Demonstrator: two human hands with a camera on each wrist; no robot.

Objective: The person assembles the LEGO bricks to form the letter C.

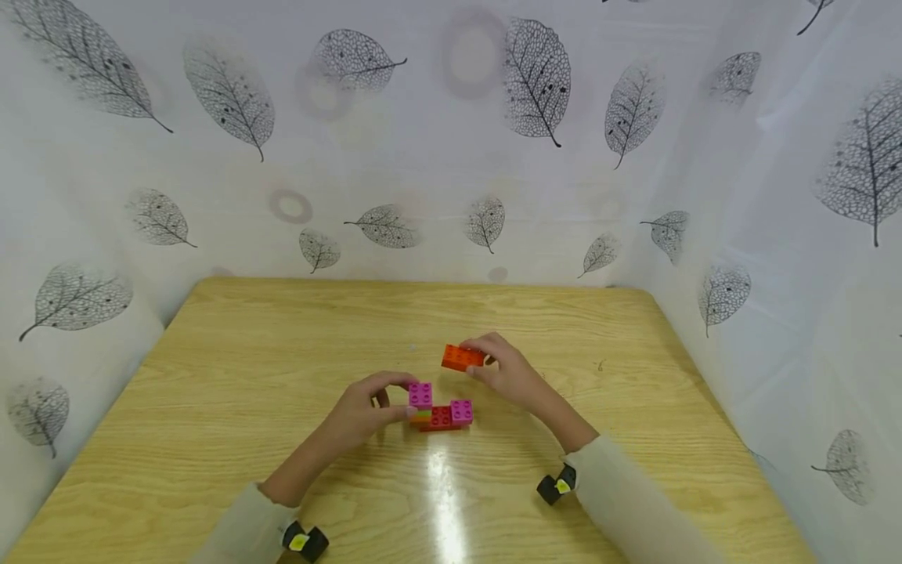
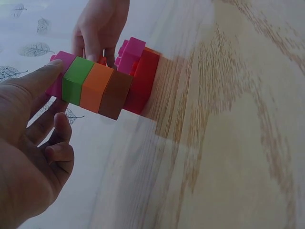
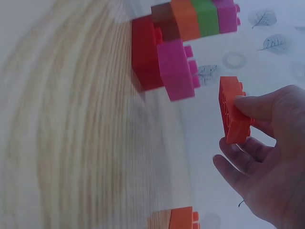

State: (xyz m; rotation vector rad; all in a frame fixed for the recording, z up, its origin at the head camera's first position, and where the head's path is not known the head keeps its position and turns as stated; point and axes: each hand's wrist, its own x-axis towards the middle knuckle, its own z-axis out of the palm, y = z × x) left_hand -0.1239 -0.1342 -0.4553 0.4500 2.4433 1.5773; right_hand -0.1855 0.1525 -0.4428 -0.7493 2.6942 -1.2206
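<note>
My left hand [image 1: 362, 409] pinches the top pink brick [image 1: 420, 395] of a small tower between thumb and fingers. Below that brick come a green brick [image 2: 77, 82], an orange brick [image 2: 96, 88] and a brown brick [image 2: 115, 95]. The tower rises from one end of a red base brick [image 1: 440, 417], and a second pink brick [image 1: 461, 412] sits on the other end. My right hand [image 1: 509, 374] holds an orange-red brick [image 1: 456, 357] with studs by its right end, above the table behind the build. Its hollow underside [image 3: 224, 107] shows in the right wrist view.
Everything is on a pale wood table [image 1: 282, 337]. Another orange brick [image 3: 181, 218] lies at the bottom edge of the right wrist view. A white curtain [image 1: 423, 157] with leaf prints hangs behind and beside the table.
</note>
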